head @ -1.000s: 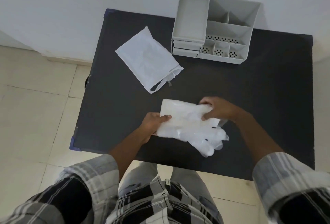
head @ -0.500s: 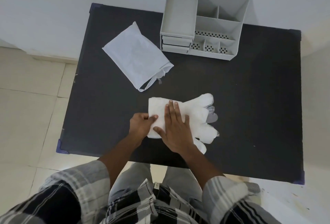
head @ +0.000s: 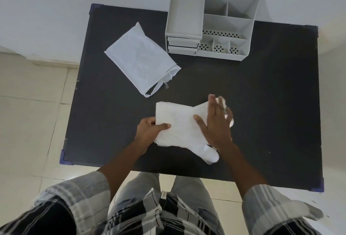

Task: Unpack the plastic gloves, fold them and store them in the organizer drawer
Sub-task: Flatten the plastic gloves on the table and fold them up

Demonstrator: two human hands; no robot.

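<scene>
A stack of white plastic gloves [head: 177, 122] lies flat on the black table [head: 271, 103], cuffs to the left, fingers to the right. My left hand [head: 149, 131] pinches the cuff edge between thumb and fingers. Flat on the glove fingers rests my right hand [head: 217, 122], palm down with fingers spread, hiding most of them; one glove finger sticks out below my wrist. The grey organizer [head: 211, 23] stands at the table's back edge, its two small drawers [head: 182, 45] at the lower left closed.
A white drawstring pouch [head: 140, 60] lies on the table to the left of the organizer, mouth toward me. The table stands against a white wall, with tiled floor [head: 28, 122] to the left. My legs are at the near edge.
The gloves went from lifted and bunched to flat on the table. My right hand slid rightward from the cuff area out over the glove fingers. The left hand kept its hold on the cuff.
</scene>
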